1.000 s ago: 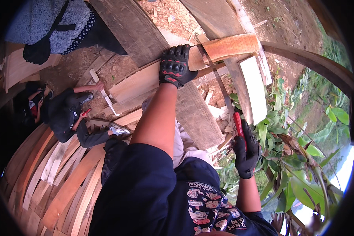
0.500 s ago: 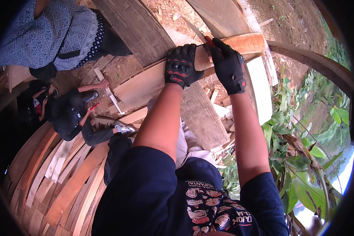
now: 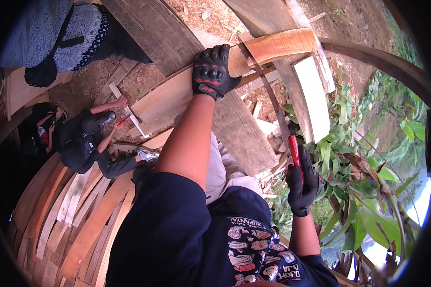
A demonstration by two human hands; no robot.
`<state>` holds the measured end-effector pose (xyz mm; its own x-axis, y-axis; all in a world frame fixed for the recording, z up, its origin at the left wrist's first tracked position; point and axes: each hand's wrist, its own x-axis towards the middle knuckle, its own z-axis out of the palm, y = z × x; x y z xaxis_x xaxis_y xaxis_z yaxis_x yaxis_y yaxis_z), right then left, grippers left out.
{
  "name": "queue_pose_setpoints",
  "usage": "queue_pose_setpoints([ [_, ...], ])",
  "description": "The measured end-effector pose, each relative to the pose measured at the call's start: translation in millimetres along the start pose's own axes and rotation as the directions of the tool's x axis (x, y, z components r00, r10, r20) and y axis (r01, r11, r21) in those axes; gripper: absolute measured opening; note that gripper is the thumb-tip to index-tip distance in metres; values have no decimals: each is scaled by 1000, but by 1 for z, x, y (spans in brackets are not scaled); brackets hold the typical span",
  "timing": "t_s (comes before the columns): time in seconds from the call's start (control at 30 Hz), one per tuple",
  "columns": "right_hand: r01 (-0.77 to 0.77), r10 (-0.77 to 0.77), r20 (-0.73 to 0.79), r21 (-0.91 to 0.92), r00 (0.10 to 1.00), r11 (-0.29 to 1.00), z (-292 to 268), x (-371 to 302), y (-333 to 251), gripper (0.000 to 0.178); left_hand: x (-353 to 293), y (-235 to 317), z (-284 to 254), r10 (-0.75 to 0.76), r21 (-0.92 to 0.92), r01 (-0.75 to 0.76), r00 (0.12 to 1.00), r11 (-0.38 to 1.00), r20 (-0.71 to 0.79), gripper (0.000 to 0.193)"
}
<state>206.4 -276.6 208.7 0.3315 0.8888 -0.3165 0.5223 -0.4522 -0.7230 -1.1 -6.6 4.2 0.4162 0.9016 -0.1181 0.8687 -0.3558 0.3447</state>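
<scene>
My left hand, in a black glove with red trim, is closed over a long wooden plank and presses on it. Its thumb points right, and the underside of the grip is hidden. My right hand, in a matching glove, is wrapped round the red handle of a hand saw. The saw's long blade slants up and left, its far end lying across the plank just right of my left hand. A darker wide board runs beneath the plank toward my legs.
At left a crouching person holds a red-handled tool and a pale wood strip. Someone in patterned blue cloth is at upper left. Stacked planks fill the lower left; leafy plants stand at right.
My right hand has drawn back toward me, down and right from the plank, pulling the saw so its blade now shows at length. My left hand stays on the plank.
</scene>
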Motion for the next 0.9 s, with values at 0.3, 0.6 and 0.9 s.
queue_pose_setpoints([
  [0.3,158,-161,-57,-61,985,986,104,184,-29,43,6,5,-3,8,34,-9,1000,999,22,86],
  [0.6,131,-130,-75,0,989,991,95,162,-15,46,-1,7,0,41,88,-36,998,995,-55,82],
  [0.9,-27,25,14,102,1000,994,2,-21,5,46,-2,-2,3,70,53,-66,993,996,-95,84],
])
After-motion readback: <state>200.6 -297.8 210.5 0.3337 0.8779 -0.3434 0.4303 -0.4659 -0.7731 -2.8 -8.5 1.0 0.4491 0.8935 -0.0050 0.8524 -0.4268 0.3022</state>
